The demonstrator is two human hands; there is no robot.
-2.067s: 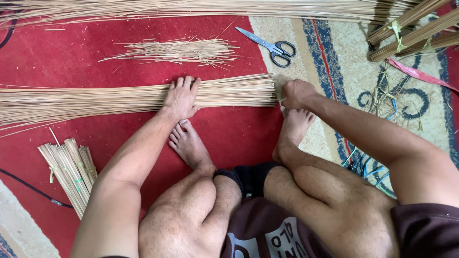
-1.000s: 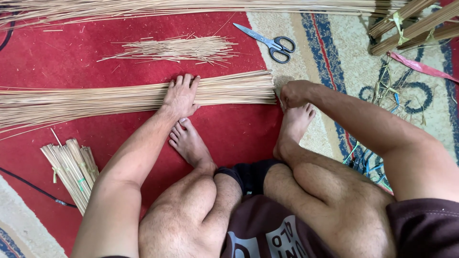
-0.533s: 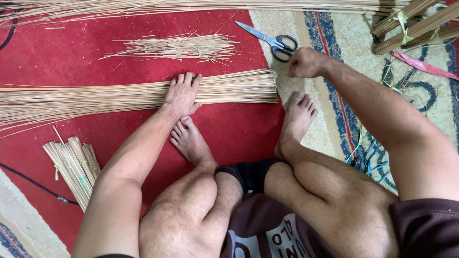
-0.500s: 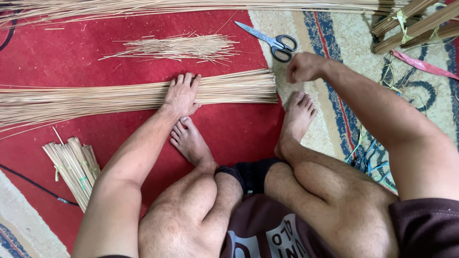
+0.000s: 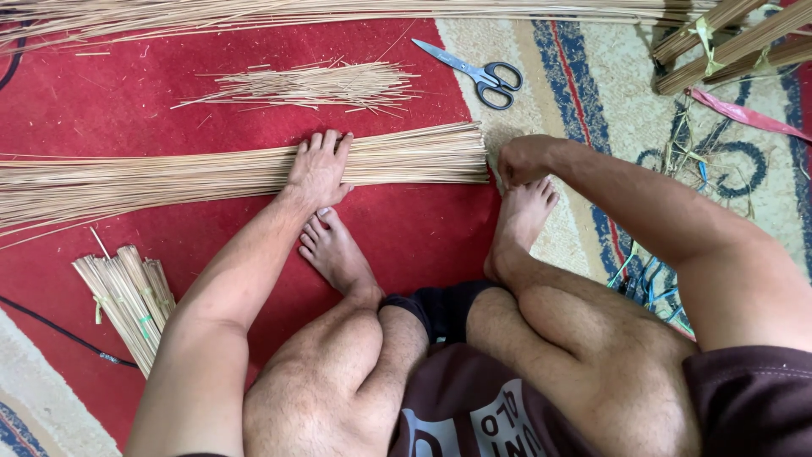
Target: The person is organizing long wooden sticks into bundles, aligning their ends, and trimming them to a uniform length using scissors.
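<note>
1. Left hand (image 5: 320,169) spread flat, palm down, pressing on the long bundle of thin sticks (image 5: 211,173) lying across the red carpet (image 5: 406,228) just beyond the bare feet.
2. Right hand (image 5: 523,159) curled into a fist at the bundle's cut end (image 5: 484,152) — whether pinching anything, cannot tell.
3. Best done with firm, even palm pressure, keeping the sticks parallel while squaring the ends flush — no rolling.
4. Near by: scissors (image 5: 478,74), loose short offcuts (image 5: 313,85), a small tied bundle (image 5: 127,300).
5. Floor-level workspace; patterned mat (image 5: 609,93) to the right, more tied bundles (image 5: 727,42) in the far corner.
</note>
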